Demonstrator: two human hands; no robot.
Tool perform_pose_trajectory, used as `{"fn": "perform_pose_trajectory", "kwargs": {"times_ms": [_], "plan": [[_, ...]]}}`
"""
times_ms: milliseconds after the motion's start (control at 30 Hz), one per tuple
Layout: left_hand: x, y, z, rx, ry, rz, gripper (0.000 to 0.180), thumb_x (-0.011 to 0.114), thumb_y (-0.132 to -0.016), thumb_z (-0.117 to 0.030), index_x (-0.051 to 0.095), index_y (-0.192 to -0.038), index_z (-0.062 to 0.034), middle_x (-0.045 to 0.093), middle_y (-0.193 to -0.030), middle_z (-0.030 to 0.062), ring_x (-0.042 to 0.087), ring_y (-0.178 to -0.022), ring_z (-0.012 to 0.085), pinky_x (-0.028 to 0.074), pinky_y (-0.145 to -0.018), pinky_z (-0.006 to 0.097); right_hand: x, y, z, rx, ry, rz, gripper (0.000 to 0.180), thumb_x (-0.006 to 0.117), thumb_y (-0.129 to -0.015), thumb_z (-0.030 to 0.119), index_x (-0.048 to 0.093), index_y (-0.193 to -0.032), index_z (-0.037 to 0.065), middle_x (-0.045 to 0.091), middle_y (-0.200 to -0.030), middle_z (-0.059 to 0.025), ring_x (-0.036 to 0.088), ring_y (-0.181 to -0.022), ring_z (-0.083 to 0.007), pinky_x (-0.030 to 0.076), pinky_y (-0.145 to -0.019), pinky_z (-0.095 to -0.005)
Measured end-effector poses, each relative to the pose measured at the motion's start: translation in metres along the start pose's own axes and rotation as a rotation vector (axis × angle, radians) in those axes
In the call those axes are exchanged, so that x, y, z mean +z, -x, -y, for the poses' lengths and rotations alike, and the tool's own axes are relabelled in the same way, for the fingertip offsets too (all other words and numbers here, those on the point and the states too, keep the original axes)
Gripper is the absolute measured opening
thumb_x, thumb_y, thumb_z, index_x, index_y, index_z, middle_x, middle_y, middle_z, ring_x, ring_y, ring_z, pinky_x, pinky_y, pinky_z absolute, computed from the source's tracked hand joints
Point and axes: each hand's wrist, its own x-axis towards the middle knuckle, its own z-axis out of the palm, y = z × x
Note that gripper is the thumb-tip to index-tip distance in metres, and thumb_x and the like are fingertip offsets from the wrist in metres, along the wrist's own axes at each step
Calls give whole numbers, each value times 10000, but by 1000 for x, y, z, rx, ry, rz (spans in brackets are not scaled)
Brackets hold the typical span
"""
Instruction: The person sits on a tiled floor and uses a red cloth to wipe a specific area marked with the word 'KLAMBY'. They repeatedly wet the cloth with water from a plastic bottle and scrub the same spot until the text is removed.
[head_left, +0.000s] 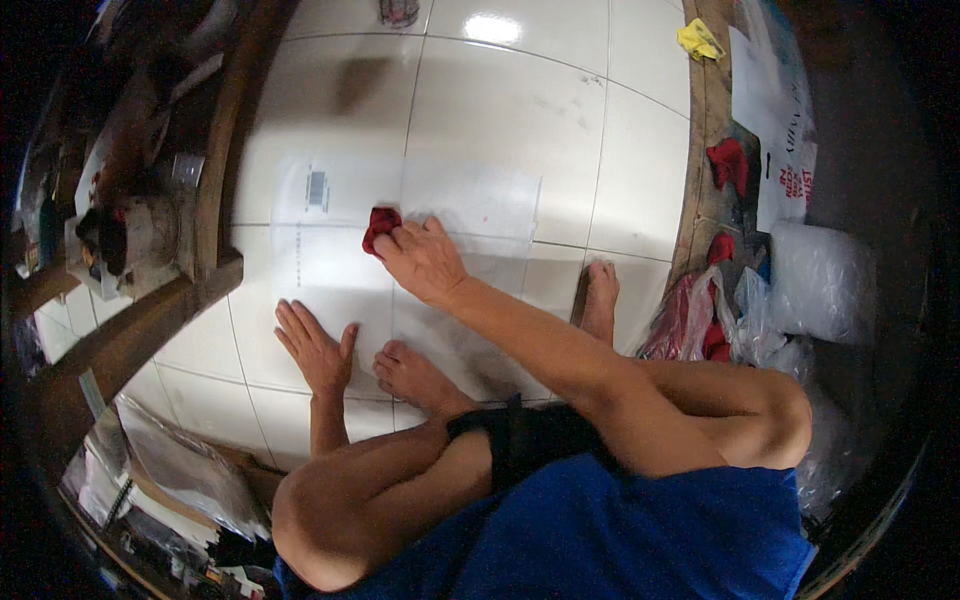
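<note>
A clear plastic sheet or bag with a small barcode print lies flat on the white tiled floor. My right hand is closed on a bunched dark red cloth, which rests against the plastic near its middle. The palm side of that hand is hidden. My left hand lies flat with its fingers spread, at the near left edge of the plastic. Close beside it, my bare left foot is on the near part of the plastic.
A wooden frame with cluttered shelves stands along the left. On the right, a wooden board edge carries a yellow cloth, red cloths and clear plastic bags. A small clear object sits at the far edge.
</note>
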Motion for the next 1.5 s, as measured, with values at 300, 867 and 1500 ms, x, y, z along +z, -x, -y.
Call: {"fn": "perform_pose_trajectory", "kwargs": {"times_ms": [300,867,1500], "plan": [[-3,-2,2,-5,33,24,1068,645,-811,-568,123,-1464,95,99,-1538,310,82,-1441,440,99,-1154,567,-70,55,-132,530,272,147,153,648,-779,173,529,-848,106,591,-708,-94,578,-691,-299,391,-660,-462],[12,4,16,-6,-30,-144,991,557,-869,-596,130,-1483,55,125,-1552,261,118,-1444,407,122,-1166,518,-95,140,-81,75,95,525,140,569,-850,247,527,-921,134,584,-700,-66,598,-665,-302,462,-672,-456],[26,-58,72,-209,988,122,303,556,-898,-110,526,-1166,28,622,-1034,129,593,-895,205,488,-792,326,-395,301,-171,922,-18,634,432,603,-907,397,588,-1142,35,630,-1095,-197,599,-1037,-385,467,-899,-452]]}}
